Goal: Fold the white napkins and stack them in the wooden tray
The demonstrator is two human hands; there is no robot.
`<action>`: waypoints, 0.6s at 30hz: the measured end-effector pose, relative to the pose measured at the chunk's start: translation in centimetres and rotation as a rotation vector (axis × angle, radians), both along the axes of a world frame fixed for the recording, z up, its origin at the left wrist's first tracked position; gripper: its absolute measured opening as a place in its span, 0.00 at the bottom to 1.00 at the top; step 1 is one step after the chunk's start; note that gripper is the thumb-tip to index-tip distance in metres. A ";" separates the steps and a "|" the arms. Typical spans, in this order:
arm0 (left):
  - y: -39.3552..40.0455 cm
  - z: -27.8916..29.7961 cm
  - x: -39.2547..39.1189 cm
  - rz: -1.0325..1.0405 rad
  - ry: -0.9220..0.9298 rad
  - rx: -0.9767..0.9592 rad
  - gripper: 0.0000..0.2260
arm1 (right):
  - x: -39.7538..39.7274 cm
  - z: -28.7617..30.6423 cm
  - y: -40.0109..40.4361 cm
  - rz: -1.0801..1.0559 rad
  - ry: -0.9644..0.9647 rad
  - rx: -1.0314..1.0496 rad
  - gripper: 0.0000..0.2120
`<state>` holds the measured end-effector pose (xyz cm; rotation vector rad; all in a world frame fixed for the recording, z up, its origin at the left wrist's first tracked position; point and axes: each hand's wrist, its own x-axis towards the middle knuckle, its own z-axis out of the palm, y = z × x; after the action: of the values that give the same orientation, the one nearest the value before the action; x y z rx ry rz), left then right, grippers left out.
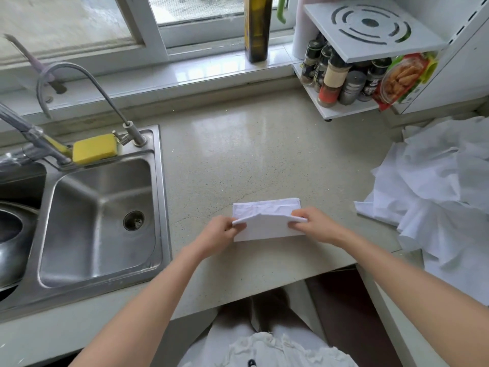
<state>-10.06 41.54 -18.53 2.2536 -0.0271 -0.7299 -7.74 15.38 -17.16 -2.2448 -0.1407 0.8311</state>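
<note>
Speckled beige bench (238, 154) under a white-framed window (148, 27). Steel sink (100, 221) at left, white spice rack (370, 49) at right. Daylight glares off the bench.

We take the sink (100, 221) as our landmark, set into the counter (238, 144). Just right of it, near the counter's front edge, lies the napkin (267, 218), with our left hand (222, 231) pinching its left end and our right hand (312, 223) pinching its right end. Well right of the sink, past the napkin, lies a pile of napkins (436, 186). On the sink's rear rim sits a sponge (94, 148), with a faucet (79, 83) rising beside it. Behind and far right of the sink stands a rack (370, 30) holding spice jars (336, 80); a bottle (257, 27) stands on the sill (185, 72) behind the sink's right side.
</note>
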 end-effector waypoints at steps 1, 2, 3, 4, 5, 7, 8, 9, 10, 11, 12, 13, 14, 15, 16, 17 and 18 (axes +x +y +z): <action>-0.4 -0.2 0.2 0.082 -0.037 0.008 0.14 | 0.4 -0.1 -0.1 -0.066 0.011 0.022 0.11; -0.7 -0.4 0.4 0.149 -0.079 0.016 0.11 | 0.6 -0.4 0.0 -0.125 0.019 0.032 0.11; -1.0 -0.7 0.6 0.201 -0.114 0.045 0.11 | 0.7 -0.9 0.2 -0.188 0.021 0.041 0.11; -1.3 -1.0 0.7 0.229 -0.157 0.100 0.11 | 0.7 -1.4 0.4 -0.248 0.008 0.041 0.12; -1.6 -1.3 0.7 0.228 -0.203 0.178 0.11 | 0.7 -1.9 0.7 -0.298 -0.020 0.024 0.12; -2.2 -1.8 0.8 0.198 -0.298 0.309 0.11 | 0.8 -2.7 1.2 -0.341 -0.091 -0.071 0.11; -2.4 -1.9 0.9 0.189 -0.326 0.350 0.11 | 0.8 -3.0 1.5 -0.349 -0.117 -0.145 0.10; -2.6 -2.0 1.0 0.187 -0.335 0.381 0.11 | 0.8 -3.2 1.8 -0.353 -0.138 -0.225 0.11; -2.9 -2.0 1.1 0.186 -0.337 0.408 0.11 | 0.7 -3.5 2.1 -0.354 -0.155 -0.294 0.13; -3.0 -2.1 1.2 0.181 -0.329 0.432 0.11 | 0.7 -3.6 2.4 -0.355 -0.173 -0.348 0.14; -3.2 -2.2 1.3 0.172 -0.323 0.447 0.11 | 0.6 -3.5 2.7 -0.358 -0.192 -0.386 0.14; -3.3 -2.4 1.4 0.168 -0.314 0.450 0.11 | 0.6 -3.6 3.0 -0.362 -0.214 -0.411 0.15; -3.3 -2.6 1.4 0.174 -0.305 0.437 0.11 | 0.6 -3.7 3.1 -0.369 -0.225 -0.426 0.15; -3.3 -2.7 1.4 0.190 -0.294 0.407 0.10 | 0.8 -3.8 3.1 -0.377 -0.231 -0.432 0.15; -3.3 -2.8 1.2 0.210 -0.284 0.371 0.09 | 0.9 -3.8 3.1 -0.385 -0.226 -0.433 0.15; -3.3 -2.9 1.1 0.229 -0.275 0.340 0.09 | 1.0 -3.9 3.0 -0.385 -0.225 -0.435 0.15; -3.3 -2.8 1.0 0.242 -0.270 0.317 0.08 | 1.1 -3.9 3.0 -0.379 -0.232 -0.443 0.16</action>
<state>-9.03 38.21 -21.37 2.5847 0.2437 -0.3139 -6.67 18.40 -21.11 -2.6584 0.3880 0.4215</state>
